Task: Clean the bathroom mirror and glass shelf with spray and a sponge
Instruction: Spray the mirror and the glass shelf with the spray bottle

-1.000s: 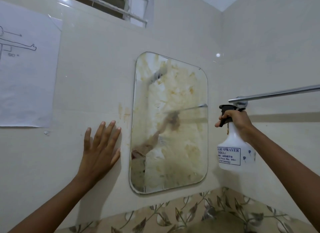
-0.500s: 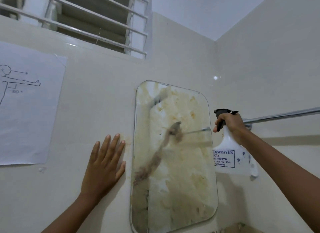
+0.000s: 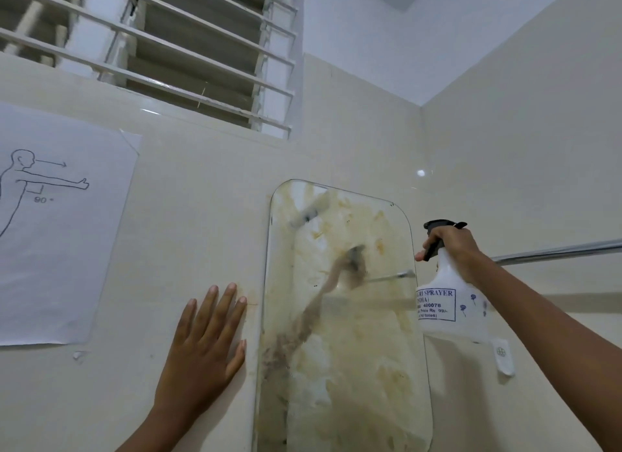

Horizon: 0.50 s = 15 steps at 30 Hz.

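A tall mirror [image 3: 340, 337] with rounded corners hangs on the tiled wall, smeared all over with yellow-brown stains. My right hand [image 3: 452, 246] grips the black trigger head of a white spray bottle [image 3: 451, 310], held upright just right of the mirror's upper edge with the nozzle facing the glass. My left hand [image 3: 205, 347] rests flat on the wall, fingers straight, just left of the mirror. No sponge or glass shelf is in sight.
A metal towel rail [image 3: 555, 251] runs along the right wall behind my right arm. A paper sheet [image 3: 57, 236] with a body drawing is taped at the left. A louvred window [image 3: 161, 48] with bars sits above. A small white wall hook [image 3: 503, 355] hangs below the bottle.
The view has tilted upward, so the mirror and hands sit lower in the frame and the floor has dropped out. Both hands keep their places relative to the mirror.
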### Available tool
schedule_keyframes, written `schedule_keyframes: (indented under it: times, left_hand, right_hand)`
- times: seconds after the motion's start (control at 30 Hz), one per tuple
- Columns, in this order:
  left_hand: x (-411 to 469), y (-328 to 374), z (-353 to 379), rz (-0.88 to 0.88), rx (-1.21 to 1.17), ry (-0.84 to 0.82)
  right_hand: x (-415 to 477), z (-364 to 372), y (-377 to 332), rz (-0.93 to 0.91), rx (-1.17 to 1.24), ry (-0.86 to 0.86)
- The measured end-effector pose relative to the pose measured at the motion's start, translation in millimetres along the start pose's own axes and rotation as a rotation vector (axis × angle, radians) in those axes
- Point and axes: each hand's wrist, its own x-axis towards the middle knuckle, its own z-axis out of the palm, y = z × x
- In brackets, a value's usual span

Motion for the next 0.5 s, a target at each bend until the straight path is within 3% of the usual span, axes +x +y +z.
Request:
schedule_keyframes:
  times: [0.17,0.5]
  left_hand:
    - [-1,0,1,-0.007,-0.004,0.002]
    - [0,2,-5,-0.011,-0.012,-0.029]
  right_hand:
    - [8,9,-23,-0.064,0.061,0.026]
    - [-32,68,-70,-0.152,0.11,-0.216]
